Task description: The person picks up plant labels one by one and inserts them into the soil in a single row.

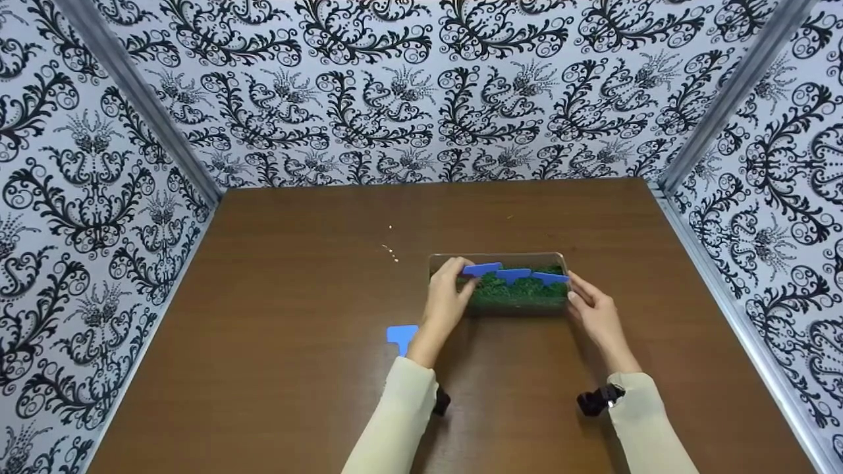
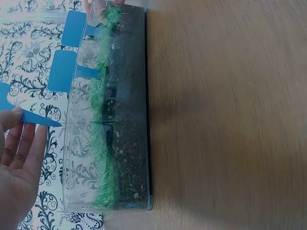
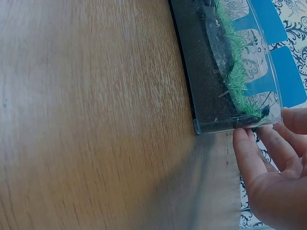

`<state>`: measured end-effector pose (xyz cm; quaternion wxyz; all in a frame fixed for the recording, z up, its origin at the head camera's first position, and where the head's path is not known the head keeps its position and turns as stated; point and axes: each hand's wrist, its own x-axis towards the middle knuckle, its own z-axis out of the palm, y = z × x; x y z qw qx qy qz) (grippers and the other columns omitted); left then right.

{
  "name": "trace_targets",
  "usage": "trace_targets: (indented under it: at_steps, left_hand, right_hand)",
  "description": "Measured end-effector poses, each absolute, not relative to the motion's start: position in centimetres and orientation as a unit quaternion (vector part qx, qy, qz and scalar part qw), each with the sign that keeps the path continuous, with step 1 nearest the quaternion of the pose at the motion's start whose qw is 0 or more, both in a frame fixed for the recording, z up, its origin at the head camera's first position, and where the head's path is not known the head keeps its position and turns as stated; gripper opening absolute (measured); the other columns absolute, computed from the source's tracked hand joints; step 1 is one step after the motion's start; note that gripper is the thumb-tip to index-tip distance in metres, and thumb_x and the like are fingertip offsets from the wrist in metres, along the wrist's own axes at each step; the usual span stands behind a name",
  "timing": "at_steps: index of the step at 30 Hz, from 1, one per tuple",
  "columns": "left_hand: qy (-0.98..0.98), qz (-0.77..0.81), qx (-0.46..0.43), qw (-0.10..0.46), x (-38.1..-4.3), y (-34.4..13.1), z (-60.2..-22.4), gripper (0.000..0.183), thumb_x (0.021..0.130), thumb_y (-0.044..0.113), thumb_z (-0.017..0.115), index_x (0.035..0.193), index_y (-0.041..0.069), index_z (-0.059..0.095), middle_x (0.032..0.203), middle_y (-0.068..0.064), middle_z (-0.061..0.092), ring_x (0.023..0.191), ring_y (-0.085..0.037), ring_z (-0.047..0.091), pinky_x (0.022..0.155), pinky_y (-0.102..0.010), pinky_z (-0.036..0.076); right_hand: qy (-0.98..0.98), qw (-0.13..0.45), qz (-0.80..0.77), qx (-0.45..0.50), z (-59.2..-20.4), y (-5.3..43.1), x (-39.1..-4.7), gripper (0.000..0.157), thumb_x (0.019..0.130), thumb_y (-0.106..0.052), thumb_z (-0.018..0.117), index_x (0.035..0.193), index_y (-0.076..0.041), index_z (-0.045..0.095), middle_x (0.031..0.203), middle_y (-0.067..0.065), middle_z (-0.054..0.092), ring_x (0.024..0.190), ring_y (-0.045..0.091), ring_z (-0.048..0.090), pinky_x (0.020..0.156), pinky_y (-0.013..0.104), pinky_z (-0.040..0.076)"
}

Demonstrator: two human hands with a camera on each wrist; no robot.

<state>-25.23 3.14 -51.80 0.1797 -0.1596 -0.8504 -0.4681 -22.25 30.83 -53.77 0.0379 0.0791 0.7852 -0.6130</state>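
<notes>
A clear box planter (image 1: 517, 307) holds dark soil (image 2: 129, 110) and a strip of green grass (image 2: 103, 143). Two blue T-shaped plant labels stand in it, a middle label (image 2: 62, 70) and a right-end label (image 3: 288, 76). My left hand (image 1: 448, 296) pinches another blue plant label (image 2: 36, 118) between thumb and fingers at the planter's left part; its pointed tip is above the grass level. At the opposite end, my right hand (image 1: 596, 316) rests its fingers (image 3: 249, 153) against the planter's end wall, fairly straight.
One more blue plant label (image 1: 400, 334) lies on the brown table (image 1: 283, 316), beside my left forearm. Small pale crumbs (image 1: 392, 253) are scattered left of the planter's back edge. Patterned walls (image 1: 369, 99) enclose the table at the back and sides.
</notes>
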Motion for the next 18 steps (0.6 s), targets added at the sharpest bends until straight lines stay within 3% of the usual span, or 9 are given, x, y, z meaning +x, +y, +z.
trace_targets:
  at_steps: [3, 13, 18]
  left_hand:
    - [-0.851, -0.468, -0.16, 0.179, -25.32, 3.2, -51.92, 0.01, 0.089, 0.009, 0.073, 0.096, 0.007, 0.066, 0.097, -0.006, 0.069, 0.095, -0.02, 0.069, 0.087, -0.033, 0.056]
    - [-0.854, -0.466, -0.164, 0.163, -25.25, 3.48, -52.16, 0.009, 0.092, 0.01, 0.071, 0.099, 0.008, 0.066, 0.098, -0.005, 0.068, 0.096, -0.018, 0.068, 0.086, -0.031, 0.056]
    - [-0.856, -0.465, -0.164, 0.157, -25.25, 3.59, -52.23, 0.01, 0.092, 0.011, 0.071, 0.099, 0.009, 0.065, 0.098, -0.004, 0.068, 0.097, -0.017, 0.068, 0.086, -0.03, 0.056]
  right_hand:
    - [0.784, 0.038, -0.614, 0.08, -53.7, 30.82, -22.24, 0.049, 0.106, -0.007, 0.042, 0.155, -0.007, 0.033, 0.158, 0.019, 0.033, 0.145, 0.03, 0.036, 0.107, 0.032, 0.043]
    - [0.789, 0.033, -0.607, 0.085, -53.75, 30.81, -22.27, 0.049, 0.106, -0.007, 0.043, 0.154, -0.007, 0.035, 0.157, 0.018, 0.036, 0.144, 0.03, 0.037, 0.099, 0.017, 0.048]
    - [0.789, 0.033, -0.608, 0.08, -53.78, 30.82, -22.25, 0.049, 0.106, -0.007, 0.043, 0.154, -0.007, 0.035, 0.157, 0.019, 0.035, 0.144, 0.031, 0.037, 0.105, 0.025, 0.046]
